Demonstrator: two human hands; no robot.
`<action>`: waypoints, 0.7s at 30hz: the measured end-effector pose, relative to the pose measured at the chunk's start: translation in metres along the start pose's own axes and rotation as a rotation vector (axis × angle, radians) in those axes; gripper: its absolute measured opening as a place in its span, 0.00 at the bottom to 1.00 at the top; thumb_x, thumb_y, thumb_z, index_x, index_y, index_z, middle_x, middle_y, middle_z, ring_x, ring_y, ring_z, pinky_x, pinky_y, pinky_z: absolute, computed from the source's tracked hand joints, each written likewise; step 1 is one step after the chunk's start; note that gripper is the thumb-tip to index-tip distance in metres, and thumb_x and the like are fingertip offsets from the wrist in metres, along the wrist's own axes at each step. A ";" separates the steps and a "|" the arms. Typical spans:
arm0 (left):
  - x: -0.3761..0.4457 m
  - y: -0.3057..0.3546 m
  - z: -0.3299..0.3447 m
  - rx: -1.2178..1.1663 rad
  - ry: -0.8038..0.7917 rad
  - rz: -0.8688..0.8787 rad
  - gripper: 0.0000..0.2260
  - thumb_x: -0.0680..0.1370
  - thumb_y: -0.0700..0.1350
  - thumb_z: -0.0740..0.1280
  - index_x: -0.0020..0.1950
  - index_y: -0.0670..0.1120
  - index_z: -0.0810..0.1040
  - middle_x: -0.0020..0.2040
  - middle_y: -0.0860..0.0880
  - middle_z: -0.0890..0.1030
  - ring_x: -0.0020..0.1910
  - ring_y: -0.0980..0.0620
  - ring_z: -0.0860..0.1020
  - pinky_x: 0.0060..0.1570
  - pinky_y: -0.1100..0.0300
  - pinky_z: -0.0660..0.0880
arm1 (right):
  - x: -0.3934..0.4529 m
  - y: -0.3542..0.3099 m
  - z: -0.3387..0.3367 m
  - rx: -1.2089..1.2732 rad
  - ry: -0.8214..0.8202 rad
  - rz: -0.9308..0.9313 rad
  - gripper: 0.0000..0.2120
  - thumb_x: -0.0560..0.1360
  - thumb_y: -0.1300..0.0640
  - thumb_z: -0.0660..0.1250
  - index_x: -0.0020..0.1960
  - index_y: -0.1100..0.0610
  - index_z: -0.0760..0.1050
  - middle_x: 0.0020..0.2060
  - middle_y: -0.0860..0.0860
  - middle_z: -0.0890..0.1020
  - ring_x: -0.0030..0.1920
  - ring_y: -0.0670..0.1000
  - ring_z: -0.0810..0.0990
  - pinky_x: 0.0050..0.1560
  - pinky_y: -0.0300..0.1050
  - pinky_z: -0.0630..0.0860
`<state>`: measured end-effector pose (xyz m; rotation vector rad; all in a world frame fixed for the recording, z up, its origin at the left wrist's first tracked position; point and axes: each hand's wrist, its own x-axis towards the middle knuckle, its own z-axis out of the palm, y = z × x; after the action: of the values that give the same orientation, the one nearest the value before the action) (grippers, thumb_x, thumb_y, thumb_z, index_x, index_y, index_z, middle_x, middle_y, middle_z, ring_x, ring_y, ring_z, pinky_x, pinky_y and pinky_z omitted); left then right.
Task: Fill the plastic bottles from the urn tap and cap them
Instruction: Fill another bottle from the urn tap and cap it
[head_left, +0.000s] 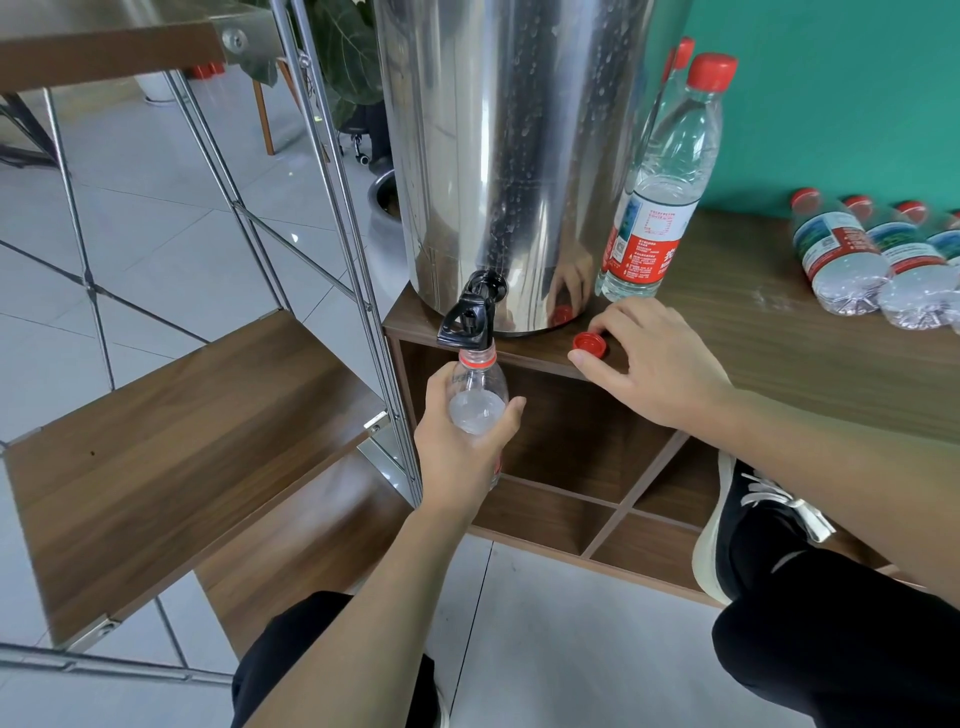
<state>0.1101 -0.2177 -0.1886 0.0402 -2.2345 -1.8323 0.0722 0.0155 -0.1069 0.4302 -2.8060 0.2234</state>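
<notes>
An uncapped plastic bottle (477, 400) is being gripped by the left hand (460, 436) beneath the urn tap (467, 317), while its red cap (590, 344) on the cabinet top (779, 332) is being pinched by the right hand (649, 364), so capping is judged next once filling is finished.
</notes>
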 end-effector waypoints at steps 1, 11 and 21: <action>0.000 0.000 0.000 -0.003 0.001 0.000 0.33 0.72 0.53 0.80 0.73 0.56 0.69 0.61 0.64 0.77 0.60 0.70 0.74 0.52 0.81 0.68 | 0.000 0.000 0.000 0.001 0.002 -0.001 0.25 0.80 0.34 0.56 0.60 0.53 0.77 0.56 0.49 0.78 0.58 0.50 0.74 0.60 0.50 0.72; 0.000 0.001 0.000 -0.007 -0.006 -0.009 0.31 0.72 0.54 0.80 0.71 0.60 0.68 0.60 0.66 0.77 0.60 0.70 0.74 0.51 0.82 0.68 | 0.000 0.000 0.001 0.002 0.003 -0.003 0.25 0.80 0.34 0.56 0.61 0.53 0.77 0.56 0.49 0.78 0.58 0.50 0.74 0.60 0.50 0.72; 0.001 0.002 0.000 -0.006 0.000 0.002 0.31 0.72 0.53 0.80 0.70 0.61 0.68 0.60 0.66 0.77 0.61 0.69 0.74 0.52 0.81 0.68 | 0.000 0.000 0.001 0.009 0.006 -0.006 0.25 0.80 0.34 0.57 0.60 0.53 0.77 0.55 0.49 0.78 0.57 0.50 0.75 0.59 0.50 0.73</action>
<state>0.1094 -0.2171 -0.1861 0.0366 -2.2281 -1.8374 0.0717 0.0152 -0.1073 0.4394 -2.7985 0.2355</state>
